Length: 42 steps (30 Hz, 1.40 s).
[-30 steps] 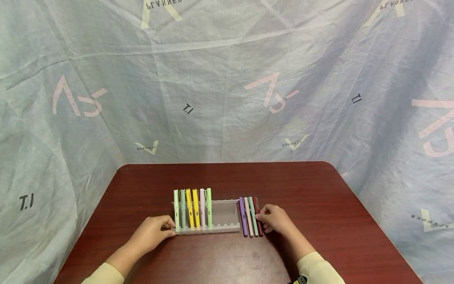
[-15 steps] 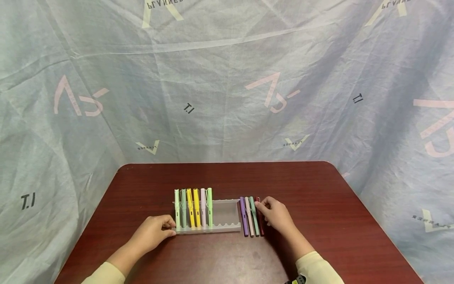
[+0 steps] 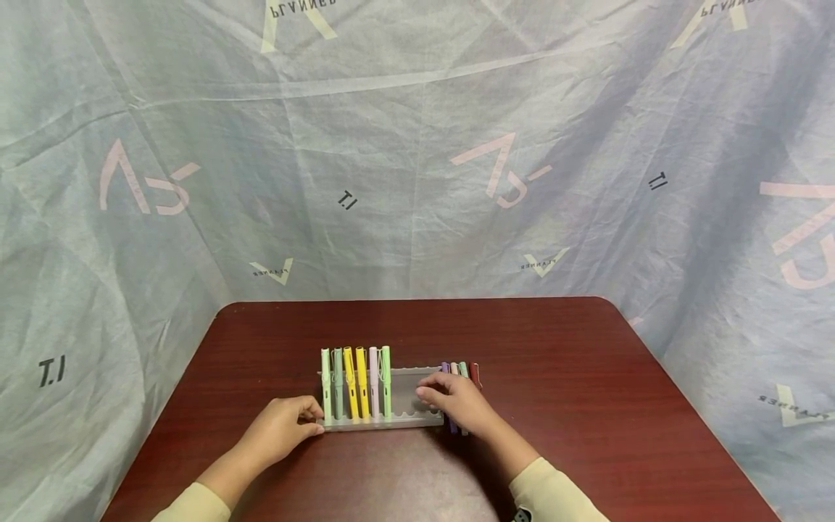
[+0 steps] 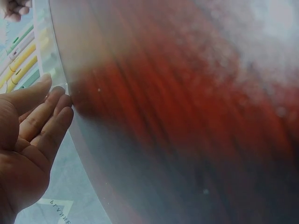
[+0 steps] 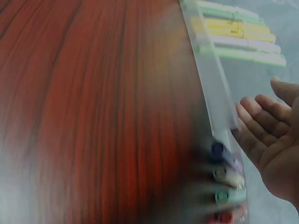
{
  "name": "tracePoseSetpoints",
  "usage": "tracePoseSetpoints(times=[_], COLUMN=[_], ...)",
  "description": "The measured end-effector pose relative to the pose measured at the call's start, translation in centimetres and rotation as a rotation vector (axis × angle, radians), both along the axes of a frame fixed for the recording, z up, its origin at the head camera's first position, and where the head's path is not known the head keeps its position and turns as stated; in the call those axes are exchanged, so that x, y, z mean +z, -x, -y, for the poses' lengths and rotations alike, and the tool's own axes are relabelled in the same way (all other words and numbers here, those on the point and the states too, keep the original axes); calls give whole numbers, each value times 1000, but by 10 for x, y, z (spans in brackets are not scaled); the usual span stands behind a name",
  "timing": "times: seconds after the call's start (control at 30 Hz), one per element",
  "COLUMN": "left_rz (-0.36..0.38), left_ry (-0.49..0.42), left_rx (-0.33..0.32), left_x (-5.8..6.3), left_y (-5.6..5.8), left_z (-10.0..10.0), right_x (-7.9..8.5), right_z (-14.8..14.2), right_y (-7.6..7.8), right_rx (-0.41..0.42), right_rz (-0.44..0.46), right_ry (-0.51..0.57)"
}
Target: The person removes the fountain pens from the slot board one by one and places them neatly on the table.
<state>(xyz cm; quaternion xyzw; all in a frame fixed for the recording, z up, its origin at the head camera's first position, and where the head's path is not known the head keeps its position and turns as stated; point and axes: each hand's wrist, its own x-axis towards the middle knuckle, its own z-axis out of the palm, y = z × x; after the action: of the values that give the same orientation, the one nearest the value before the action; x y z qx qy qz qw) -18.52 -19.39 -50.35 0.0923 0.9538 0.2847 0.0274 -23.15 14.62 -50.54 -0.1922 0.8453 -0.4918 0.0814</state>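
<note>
A clear pen tray [image 3: 411, 421] lies on the table with a row of pens in its left part: pale mint [image 3: 326, 391], sage green [image 3: 338, 391], two yellow pens [image 3: 362, 388], lilac [image 3: 374, 384] and light green [image 3: 386, 384]. My left hand [image 3: 287, 428] pinches the tray's front left corner between thumb and fingers. Over the tray's right end hovers my right hand [image 3: 459, 402], fingers loosely extended, nothing in them. Beside that end lie a purple pen [image 5: 224, 154], a pale pink pen [image 5: 229, 176], a green pen [image 5: 229, 196] and a dark red pen [image 3: 475, 373], partly hidden by the hand in the head view.
The dark red wooden table [image 3: 548, 333] has rounded far corners. Behind and at both sides hangs a grey printed cloth [image 3: 417, 181]. The tray's right part [image 3: 404, 388] shows bare notches.
My right hand has left the dark red pen and moved left over the tray's right end. The dark red pen still lies beside the others. My left hand stays at the tray corner.
</note>
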Motion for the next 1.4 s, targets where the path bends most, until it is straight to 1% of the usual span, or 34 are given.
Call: tracePoseSetpoints(times=[0.1,0.23,0.4,0.6,0.8,1.03,1.1,1.27,1.4], left_rz=[12,13,14,6,1,23,28,19,15], left_ry=[0,-1,1,0,1,-3,-7,-6,-5], left_rx=[3,4,-1,-7,-9,1,4,5,4], left_x=[0,1,0,-1,1,0,1,2,2], left_y=[-1,-1,0,1,0,0,0,-1,-1], left_z=[0,0,0,0,1,0,-1,0,0], right_x=[0,0,-2,-4,-4,-4,-3,2,5], right_z=[13,32,49,59,63,62,61,55,49], right_y=[0,1,2,2,3,2,1,0,0], right_rx=[16,16,-19,-58,-79,-105,-114,-103,-102], right_rz=[31,67,89,96,105,98,99,91,106], right_ry=[5,26,45,49,60,86,121,233,282])
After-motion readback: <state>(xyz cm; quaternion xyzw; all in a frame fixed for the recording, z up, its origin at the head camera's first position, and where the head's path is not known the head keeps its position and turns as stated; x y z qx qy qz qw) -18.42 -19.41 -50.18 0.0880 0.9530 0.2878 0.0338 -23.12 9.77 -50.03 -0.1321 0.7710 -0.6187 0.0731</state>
